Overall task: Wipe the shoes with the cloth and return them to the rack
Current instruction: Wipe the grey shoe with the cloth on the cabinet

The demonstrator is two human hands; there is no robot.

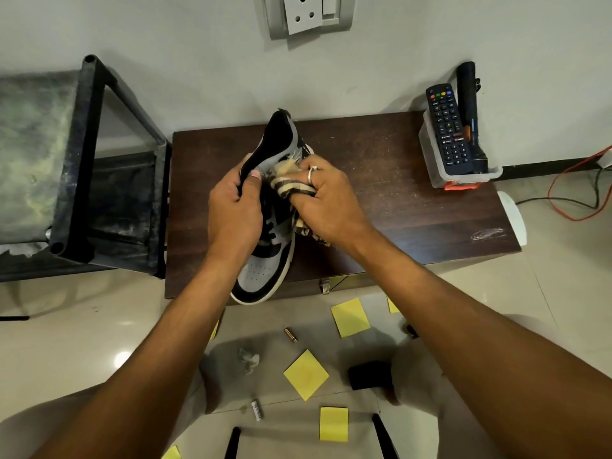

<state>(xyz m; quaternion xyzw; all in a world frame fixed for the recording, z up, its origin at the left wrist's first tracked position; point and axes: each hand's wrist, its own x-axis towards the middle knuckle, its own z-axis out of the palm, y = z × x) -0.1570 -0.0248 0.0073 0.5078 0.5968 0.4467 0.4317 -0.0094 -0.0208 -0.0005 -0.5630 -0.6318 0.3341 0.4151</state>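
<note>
A grey, black and white sneaker (261, 273) lies lengthwise on the dark wooden table (381, 200), toe toward me and over the front edge. My left hand (235, 210) grips its collar, thumb inside the opening. My right hand (326, 200) holds a bunched beige-and-dark striped cloth (288, 183) and presses it against the shoe's right side near the laces. The black shoe rack (76, 167) stands left of the table, with a dusty grey top shelf.
A clear tray holding a remote (448, 130) and a black flashlight (472, 117) sits at the table's back right corner. Yellow sticky notes (306, 374), batteries (290, 335), a crumpled scrap and a black object (369, 375) litter the tiled floor. Cables run at right.
</note>
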